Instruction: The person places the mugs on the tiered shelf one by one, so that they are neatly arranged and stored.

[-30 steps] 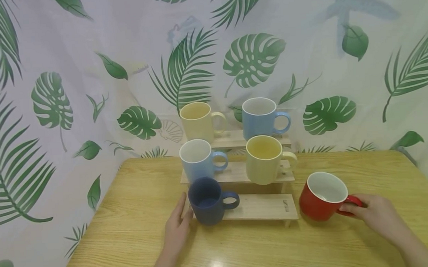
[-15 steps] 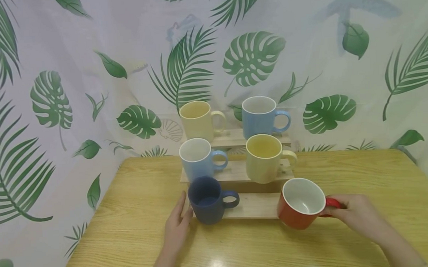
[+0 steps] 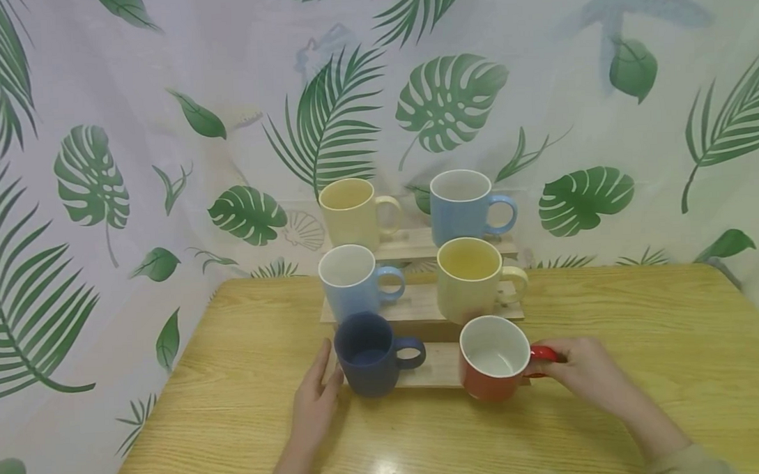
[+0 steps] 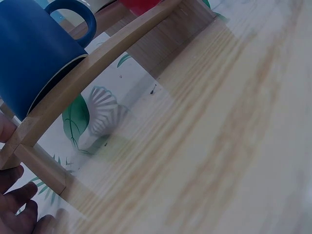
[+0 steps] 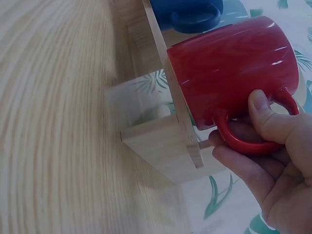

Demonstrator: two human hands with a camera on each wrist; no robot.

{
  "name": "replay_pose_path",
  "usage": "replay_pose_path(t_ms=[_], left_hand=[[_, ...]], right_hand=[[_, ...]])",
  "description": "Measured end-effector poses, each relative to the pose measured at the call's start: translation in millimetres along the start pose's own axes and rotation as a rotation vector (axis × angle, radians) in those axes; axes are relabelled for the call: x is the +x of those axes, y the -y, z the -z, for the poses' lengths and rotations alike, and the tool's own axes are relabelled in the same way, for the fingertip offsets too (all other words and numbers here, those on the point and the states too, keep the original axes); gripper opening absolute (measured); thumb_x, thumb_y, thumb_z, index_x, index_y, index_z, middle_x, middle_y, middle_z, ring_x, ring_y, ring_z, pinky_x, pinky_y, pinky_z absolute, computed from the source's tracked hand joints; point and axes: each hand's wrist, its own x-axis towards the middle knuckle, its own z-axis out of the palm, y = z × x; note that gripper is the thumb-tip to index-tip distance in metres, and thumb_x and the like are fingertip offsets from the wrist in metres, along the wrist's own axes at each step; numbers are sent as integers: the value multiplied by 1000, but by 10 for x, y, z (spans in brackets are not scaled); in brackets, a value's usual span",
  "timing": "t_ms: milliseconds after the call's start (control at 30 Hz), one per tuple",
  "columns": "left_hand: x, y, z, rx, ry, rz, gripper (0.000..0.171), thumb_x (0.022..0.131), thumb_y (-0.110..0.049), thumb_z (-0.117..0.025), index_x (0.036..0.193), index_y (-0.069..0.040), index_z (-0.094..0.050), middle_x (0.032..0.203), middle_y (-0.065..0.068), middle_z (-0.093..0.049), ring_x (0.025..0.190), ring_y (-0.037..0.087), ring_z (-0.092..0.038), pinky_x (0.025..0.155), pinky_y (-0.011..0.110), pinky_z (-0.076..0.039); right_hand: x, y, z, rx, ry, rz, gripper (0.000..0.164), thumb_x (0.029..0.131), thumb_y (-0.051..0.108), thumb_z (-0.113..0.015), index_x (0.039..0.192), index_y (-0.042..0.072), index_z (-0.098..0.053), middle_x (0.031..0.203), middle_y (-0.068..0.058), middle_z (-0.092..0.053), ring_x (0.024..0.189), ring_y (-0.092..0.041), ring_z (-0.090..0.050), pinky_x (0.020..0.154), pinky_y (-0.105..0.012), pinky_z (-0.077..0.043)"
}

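Note:
In the head view my right hand (image 3: 575, 369) pinches the handle of a red mug (image 3: 493, 383) with a white inside. The mug is upright at the right part of the bottom step of a wooden tiered rack (image 3: 440, 364). Up close in the right wrist view, the mug's base (image 5: 187, 92) is right at the step's front board. A dark blue mug (image 3: 367, 370) stands on the same step at the left. Beside it my left hand (image 3: 314, 407) grips the step's left end, thumb above and curled fingers (image 4: 14, 202) below the board (image 4: 73, 85).
The middle step bears a light blue mug (image 3: 350, 287) and a yellow mug (image 3: 469, 283). On the top step stand another yellow mug (image 3: 349, 217) and a blue mug (image 3: 460, 210). The rack is on a wood-grain table (image 3: 253, 381) before a leaf-patterned cloth (image 3: 161, 84).
The right hand has carried the red mug leftward, from beside the rack's right end to over the bottom step. The left hand and the other mugs have stayed in place.

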Motion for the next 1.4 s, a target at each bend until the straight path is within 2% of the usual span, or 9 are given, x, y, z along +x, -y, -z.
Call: replay_pose_path(t_ms=[233, 367, 533, 667, 800, 900, 1033, 1267, 1400], left_hand=[[-84, -329, 25, 25, 6, 1, 52, 99, -13, -51, 147, -4, -34, 146, 19, -40, 43, 2, -41, 47, 18, -44], [-105, -397, 31, 47, 1, 14, 52, 99, -14, -51, 147, -4, -34, 148, 19, -37, 59, 11, -56, 56, 22, -51], [-76, -267, 24, 44, -5, -8, 52, 99, -16, -52, 147, -5, -34, 149, 17, -34, 85, 21, -61, 64, 25, -54], [-20, -60, 2, 46, -19, -10, 53, 99, -21, -53, 148, -13, -35, 151, 11, -34, 84, 23, -61, 62, 26, -54], [4, 54, -8, 65, -35, -35, 53, 99, -26, -53, 148, -17, -36, 151, 5, -36, 110, 27, -58, 86, 35, -53], [-11, 16, -3, 68, -38, -47, 53, 99, -26, -53, 148, -15, -37, 150, 6, -36, 129, 26, -43, 97, 38, -47], [-30, -58, 1, 52, -18, -35, 53, 99, -23, -52, 148, -12, -35, 151, 11, -33, 119, 29, -50, 82, 29, -54], [-13, 30, -16, 70, -42, -44, 53, 99, -29, -53, 148, -19, -36, 151, 4, -35, 136, 27, -33, 106, 44, -37], [-10, 36, -5, 64, -32, -35, 53, 99, -29, -53, 148, -20, -36, 150, 6, -36, 89, 21, -64, 75, 31, -56]], right_hand=[[56, 41, -73, -3, -14, 2, 12, 77, 13, -78, 88, 9, -76, 78, 8, -71, 73, -2, -62, 62, -22, -52], [92, 60, -96, -19, -13, -10, 13, 77, 18, -78, 87, 10, -76, 78, 9, -71, 73, -2, -61, 61, -21, -50], [119, 87, -99, -23, 0, -54, 18, 77, 21, -79, 90, 9, -76, 79, 7, -72, 77, -5, -62, 63, -22, -50], [129, 91, -86, -32, 1, -61, 20, 77, 21, -79, 93, 9, -75, 83, 6, -72, 79, -7, -63, 66, -23, -52], [125, 61, -81, -35, -4, -23, 24, 76, 21, -80, 95, 7, -74, 86, 3, -71, 78, -6, -62, 65, -23, -52], [113, 11, -77, 9, 17, 19, 30, 75, 20, -81, 99, 4, -72, 88, 1, -71, 78, -3, -63, 64, -22, -54], [74, -82, -27, 97, 86, 63, 42, 75, 20, -81, 110, 1, -67, 97, -5, -70, 86, -5, -64, 70, -22, -56], [-23, -269, 167, 96, 133, 30, 50, 77, 15, -79, 122, 0, -61, 113, -14, -66, 98, -6, -63, 77, -24, -56], [-86, -364, 208, 2, 96, 39, 44, 79, 9, -76, 119, -2, -62, 109, -14, -68, 97, -5, -63, 75, -20, -56]])
